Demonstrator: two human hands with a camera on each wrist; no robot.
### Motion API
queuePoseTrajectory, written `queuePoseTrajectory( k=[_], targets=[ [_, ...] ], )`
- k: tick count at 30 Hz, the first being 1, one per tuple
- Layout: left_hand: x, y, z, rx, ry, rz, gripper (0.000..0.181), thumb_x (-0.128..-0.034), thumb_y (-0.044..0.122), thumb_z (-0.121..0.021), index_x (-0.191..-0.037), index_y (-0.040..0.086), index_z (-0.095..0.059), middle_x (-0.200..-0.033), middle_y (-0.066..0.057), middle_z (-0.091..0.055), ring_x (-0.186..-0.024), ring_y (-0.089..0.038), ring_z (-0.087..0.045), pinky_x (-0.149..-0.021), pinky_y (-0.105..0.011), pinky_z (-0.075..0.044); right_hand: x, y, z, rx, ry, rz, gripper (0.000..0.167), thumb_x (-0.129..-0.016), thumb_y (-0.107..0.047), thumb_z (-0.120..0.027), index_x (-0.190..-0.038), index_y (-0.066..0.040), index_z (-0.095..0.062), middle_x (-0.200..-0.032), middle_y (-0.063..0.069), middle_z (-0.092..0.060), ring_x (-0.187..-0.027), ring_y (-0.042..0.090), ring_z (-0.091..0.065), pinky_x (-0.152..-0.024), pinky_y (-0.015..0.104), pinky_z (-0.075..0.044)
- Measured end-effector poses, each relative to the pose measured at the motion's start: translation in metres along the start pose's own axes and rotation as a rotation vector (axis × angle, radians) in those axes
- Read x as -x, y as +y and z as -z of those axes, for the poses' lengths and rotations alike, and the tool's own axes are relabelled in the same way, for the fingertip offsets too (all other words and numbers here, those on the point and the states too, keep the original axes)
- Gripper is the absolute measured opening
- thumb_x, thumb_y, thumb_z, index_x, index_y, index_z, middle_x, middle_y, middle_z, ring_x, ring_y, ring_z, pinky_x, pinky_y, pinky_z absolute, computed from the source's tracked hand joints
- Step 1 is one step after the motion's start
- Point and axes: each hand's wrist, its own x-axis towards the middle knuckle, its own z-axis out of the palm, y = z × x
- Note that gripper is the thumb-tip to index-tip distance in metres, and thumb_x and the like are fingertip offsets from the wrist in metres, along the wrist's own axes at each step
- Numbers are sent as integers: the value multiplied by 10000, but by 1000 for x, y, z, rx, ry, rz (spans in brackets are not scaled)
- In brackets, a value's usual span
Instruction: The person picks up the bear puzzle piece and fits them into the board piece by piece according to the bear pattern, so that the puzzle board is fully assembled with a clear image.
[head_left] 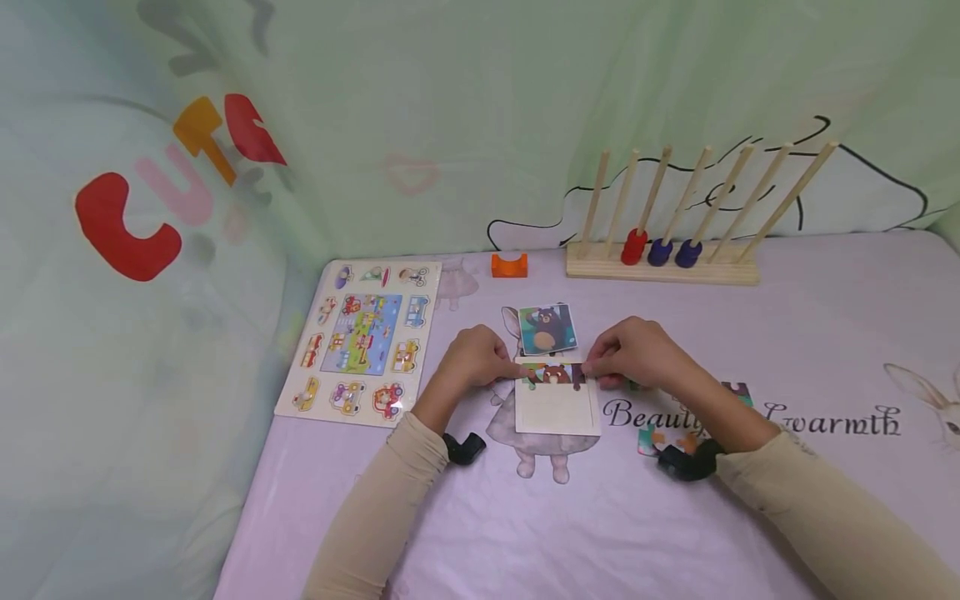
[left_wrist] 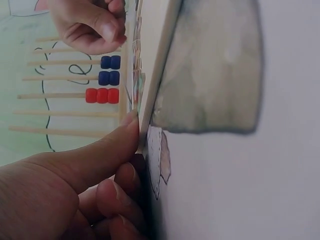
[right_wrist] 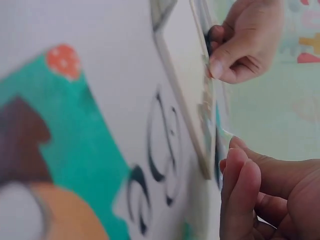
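Note:
A square wooden puzzle board (head_left: 558, 410) lies in the middle of the cloth. Along its top edge runs a strip of picture pieces (head_left: 555, 374) showing a bear's head; the lower part is bare wood. My left hand (head_left: 476, 358) grips the board's left edge, thumb on top and curled fingers at the side. My right hand (head_left: 637, 354) is by the top right corner, thumb and index tips close together, with nothing visible between them. In the right wrist view those fingers (right_wrist: 242, 185) hover just off the board. A bear picture card (head_left: 549, 329) lies beyond the board.
Loose puzzle pieces (head_left: 647, 440) lie near my right forearm, partly hidden by it. A vehicle puzzle board (head_left: 431, 308) is at the left. Along the back stand an orange block (head_left: 509, 267) and a wooden peg rack (head_left: 727, 273) with red and blue beads.

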Motion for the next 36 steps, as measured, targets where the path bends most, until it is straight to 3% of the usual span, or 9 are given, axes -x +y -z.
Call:
queuePoseTrajectory(
  k=[8,14,36],
  targets=[
    [-1,-2,-1,3,5,-8,389,-786,417,-883,-610,132,-685,-499,33,-524,-498,-107,-495,-466,-241,-328,10,4,21,28,55,47,217,-895,-295,-795,-990,-100,-788,-733,10,-684,-691,194,-594,-627,319,-453],
    [-1,-2,-1,3,9,-20,386,-785,416,-883,-613,127,-693,-498,36,-526,-498,-102,-495,-465,-241,-329,15,16,32,87,79,36,214,-881,-320,-808,-967,-124,-795,-807,1,-712,-785,213,-572,-658,320,-449],
    [1,0,0,15,7,-3,379,-792,389,-884,-614,133,-669,-483,36,-517,-472,-96,-487,-478,-248,-338,21,50,35,146,27,-20,226,-827,-314,-847,-946,-136,-775,-801,11,-661,-756,203,-566,-640,320,-423]
  ],
)
